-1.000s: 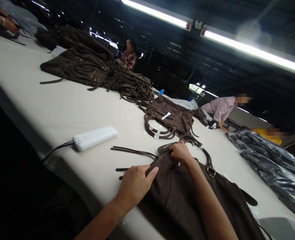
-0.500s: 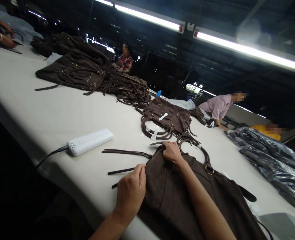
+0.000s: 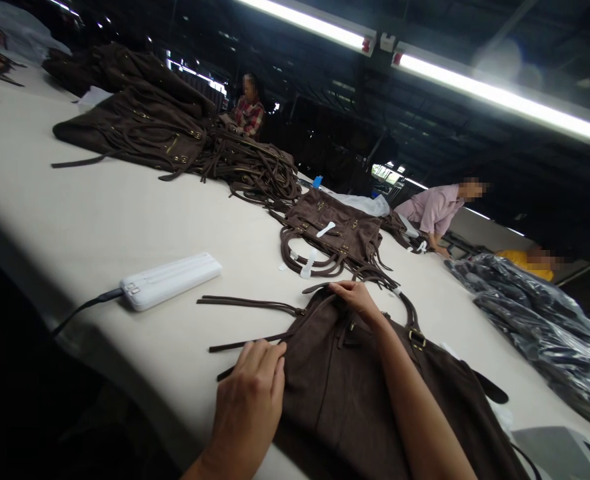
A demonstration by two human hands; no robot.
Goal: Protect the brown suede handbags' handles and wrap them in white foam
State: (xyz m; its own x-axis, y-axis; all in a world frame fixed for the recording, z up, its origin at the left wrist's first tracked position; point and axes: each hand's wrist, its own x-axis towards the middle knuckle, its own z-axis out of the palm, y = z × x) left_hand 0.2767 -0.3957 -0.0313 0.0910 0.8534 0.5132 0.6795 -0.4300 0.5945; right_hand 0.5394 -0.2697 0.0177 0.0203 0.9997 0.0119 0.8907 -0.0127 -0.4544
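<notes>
A dark brown handbag (image 3: 345, 393) with brass-coloured buckles lies on the table in front of me. My left hand (image 3: 252, 393) is at its left edge, fingers bent and together over the side seam; the fingertips are partly hidden. At the top left corner, my right hand (image 3: 357, 300) pinches the bag's upper edge, its forearm crossing over the bag. Thin straps (image 3: 247, 303) stick out leftward from the bag's side. A curved handle (image 3: 409, 310) rises from its top edge, right of my right hand.
A white power bank (image 3: 172, 280) with a black cable lies left on the pale table (image 3: 139, 220). Another brown handbag (image 3: 335, 227) lies beyond mine, and a pile of brown bags (image 3: 139, 127) at the far left. Plastic-wrapped dark goods (image 3: 539, 333) lie right. Several people work around.
My left hand has shifted slightly left and down, its fingers now laid more over the bag's edge. My right hand has moved slightly right along the top edge. The view has tilted slightly.
</notes>
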